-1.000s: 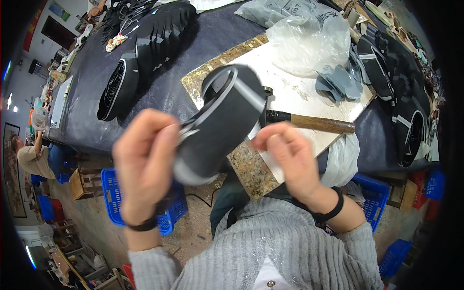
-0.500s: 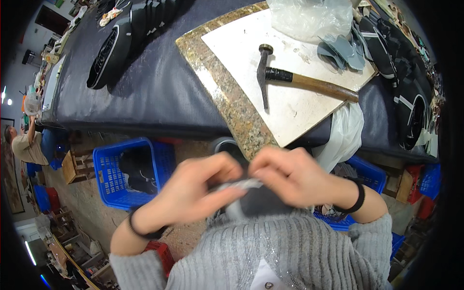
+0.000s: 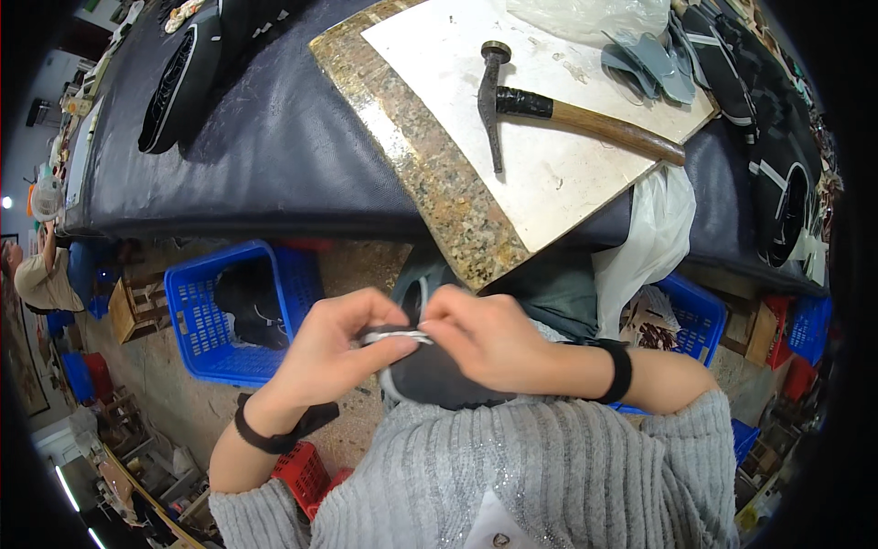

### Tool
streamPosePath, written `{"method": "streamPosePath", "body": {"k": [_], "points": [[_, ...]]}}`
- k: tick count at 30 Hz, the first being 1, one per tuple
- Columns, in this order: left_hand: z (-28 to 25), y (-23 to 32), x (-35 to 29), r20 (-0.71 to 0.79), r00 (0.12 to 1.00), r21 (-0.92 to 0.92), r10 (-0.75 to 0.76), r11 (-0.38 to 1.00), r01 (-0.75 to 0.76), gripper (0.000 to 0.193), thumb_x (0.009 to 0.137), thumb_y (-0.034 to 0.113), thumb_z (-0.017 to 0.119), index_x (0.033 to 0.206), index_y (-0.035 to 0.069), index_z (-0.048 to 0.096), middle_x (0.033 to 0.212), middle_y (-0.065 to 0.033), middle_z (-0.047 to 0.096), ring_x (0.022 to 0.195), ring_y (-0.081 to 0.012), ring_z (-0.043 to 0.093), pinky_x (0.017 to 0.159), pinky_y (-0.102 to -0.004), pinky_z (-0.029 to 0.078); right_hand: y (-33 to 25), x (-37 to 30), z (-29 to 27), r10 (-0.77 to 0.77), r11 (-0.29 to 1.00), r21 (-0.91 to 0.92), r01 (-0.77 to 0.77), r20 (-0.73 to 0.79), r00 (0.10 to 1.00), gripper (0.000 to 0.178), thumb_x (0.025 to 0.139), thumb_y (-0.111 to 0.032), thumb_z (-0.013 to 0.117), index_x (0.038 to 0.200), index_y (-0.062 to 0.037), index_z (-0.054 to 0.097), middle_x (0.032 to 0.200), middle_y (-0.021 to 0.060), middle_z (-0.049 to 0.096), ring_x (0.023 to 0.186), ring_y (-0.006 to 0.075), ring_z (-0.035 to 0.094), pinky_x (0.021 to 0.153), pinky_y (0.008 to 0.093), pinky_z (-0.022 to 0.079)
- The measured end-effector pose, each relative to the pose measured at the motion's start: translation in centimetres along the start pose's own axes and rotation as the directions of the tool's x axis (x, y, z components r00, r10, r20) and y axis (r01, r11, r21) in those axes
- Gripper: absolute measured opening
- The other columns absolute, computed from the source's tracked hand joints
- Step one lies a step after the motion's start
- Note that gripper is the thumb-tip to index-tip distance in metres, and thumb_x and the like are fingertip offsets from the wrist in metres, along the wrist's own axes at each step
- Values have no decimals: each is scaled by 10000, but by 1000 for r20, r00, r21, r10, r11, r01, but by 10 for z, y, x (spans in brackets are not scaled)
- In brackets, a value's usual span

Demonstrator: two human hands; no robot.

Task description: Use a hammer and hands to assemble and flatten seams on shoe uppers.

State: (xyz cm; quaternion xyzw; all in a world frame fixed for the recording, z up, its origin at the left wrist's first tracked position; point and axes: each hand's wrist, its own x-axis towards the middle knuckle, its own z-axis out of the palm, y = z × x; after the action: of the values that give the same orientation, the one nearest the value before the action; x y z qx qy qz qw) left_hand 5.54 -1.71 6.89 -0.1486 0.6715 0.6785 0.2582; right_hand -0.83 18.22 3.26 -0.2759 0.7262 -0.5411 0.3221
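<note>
At seven o'clock from the white board (image 3: 549, 197), just before the grey sweater (image 3: 549, 457), the dark shoe piece (image 3: 441, 379) has its pale edge (image 3: 402, 338) pinched between left hand (image 3: 338, 352) and right hand (image 3: 489, 343), each grip closed, apparently for steadiness, the hammer (image 3: 540, 105) lying at one o'clock.

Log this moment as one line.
left hand: holding pale-edged dark piece | right hand: pinching same piece | hammer: lying on white board
</note>
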Motion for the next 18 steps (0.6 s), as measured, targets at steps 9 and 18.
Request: {"method": "streamPosePath", "body": {"k": [9,18], "points": [[34,8,76,102,653,656,751,443,-612,225,739,67,757,913,7,627,845,-110,591,715,-236,597,599,-307,473,4,-2,-93,-341,779,-590,212,-116,933,168,798,-67,659,946,-56,581,822,95,581,720,262,609,613,342,466],[27,-15,79,139,416,788,898,154,-596,305,686,90,777,948,14,641,864,-84,575,735,-235,568,590,-322,490,9,25,-113,-489,491,-686,536,292,822,312,736,-126,676,1045,-172,680,942,15,571,971,216,534,838,369,390]]}}
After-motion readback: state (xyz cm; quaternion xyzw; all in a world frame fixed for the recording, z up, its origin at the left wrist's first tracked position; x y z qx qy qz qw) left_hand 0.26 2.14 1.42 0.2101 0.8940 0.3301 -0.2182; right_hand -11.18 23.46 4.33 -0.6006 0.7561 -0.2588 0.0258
